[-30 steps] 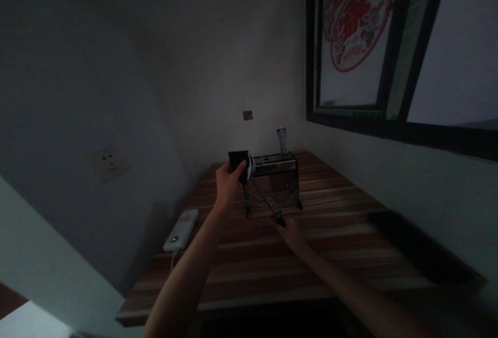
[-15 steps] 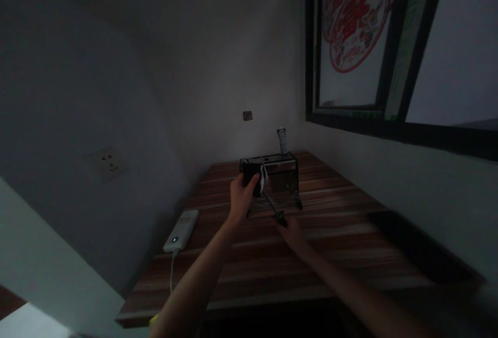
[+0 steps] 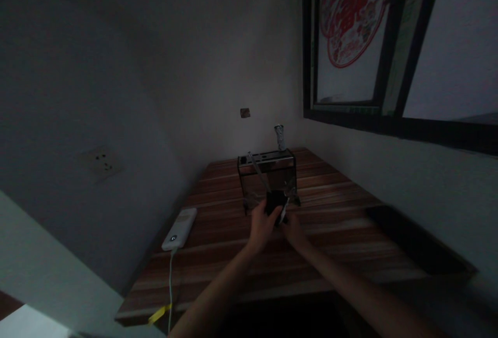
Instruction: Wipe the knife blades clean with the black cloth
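Observation:
My left hand (image 3: 262, 225) is closed around a folded black cloth (image 3: 275, 201) with a white edge, wrapped about a knife close to its handle. The knife's blade (image 3: 259, 171) sticks out beyond the cloth, slanting up and left in front of the rack. Just behind the cloth, my right hand (image 3: 293, 231) is closed on the knife's handle, which is mostly hidden. A dark-framed knife rack (image 3: 267, 157) with slots in its top and see-through sides stands on the wooden table beyond my hands. From its right end a silvery patterned handle (image 3: 279, 137) rises upright.
A white power bank (image 3: 179, 229) with a cable (image 3: 170, 281) lies at the table's left side. Near the front left edge is a yellow strip (image 3: 159, 314). A long black flat object (image 3: 418, 238) lies along the right edge, below a dark window frame (image 3: 389, 120).
My left hand has slid the cloth down the blade, toward me and to the right, up to the handle. More of the blade shows; my right hand stays nearly in place.

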`<state>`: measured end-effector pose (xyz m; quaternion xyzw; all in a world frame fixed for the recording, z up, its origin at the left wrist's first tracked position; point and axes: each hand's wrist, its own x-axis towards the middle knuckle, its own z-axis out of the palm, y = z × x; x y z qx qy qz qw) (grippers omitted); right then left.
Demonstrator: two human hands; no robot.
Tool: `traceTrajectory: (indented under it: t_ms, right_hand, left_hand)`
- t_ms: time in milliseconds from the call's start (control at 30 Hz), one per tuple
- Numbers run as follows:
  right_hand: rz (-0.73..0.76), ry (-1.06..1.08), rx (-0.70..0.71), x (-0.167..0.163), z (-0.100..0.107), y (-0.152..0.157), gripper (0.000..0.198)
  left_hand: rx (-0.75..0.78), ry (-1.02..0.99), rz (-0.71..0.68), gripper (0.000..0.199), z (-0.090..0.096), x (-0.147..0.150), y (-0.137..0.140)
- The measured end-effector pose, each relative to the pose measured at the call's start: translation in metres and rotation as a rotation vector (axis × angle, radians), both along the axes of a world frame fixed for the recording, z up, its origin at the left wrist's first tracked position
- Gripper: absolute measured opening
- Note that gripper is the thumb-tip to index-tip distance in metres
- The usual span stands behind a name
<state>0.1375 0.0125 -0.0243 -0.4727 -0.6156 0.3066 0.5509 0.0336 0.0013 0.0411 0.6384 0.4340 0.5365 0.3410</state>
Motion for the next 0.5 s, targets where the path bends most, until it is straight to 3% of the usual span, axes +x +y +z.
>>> traceTrajectory:
  t_ms: [500]
  right_hand:
    - [0.029,-0.035,-0.025,-0.0006,0.0011,-0.0005,0.022]
  left_hand:
    - [0.004,-0.036,0.012,0.032,-0.0068,-0.0067,0.0056]
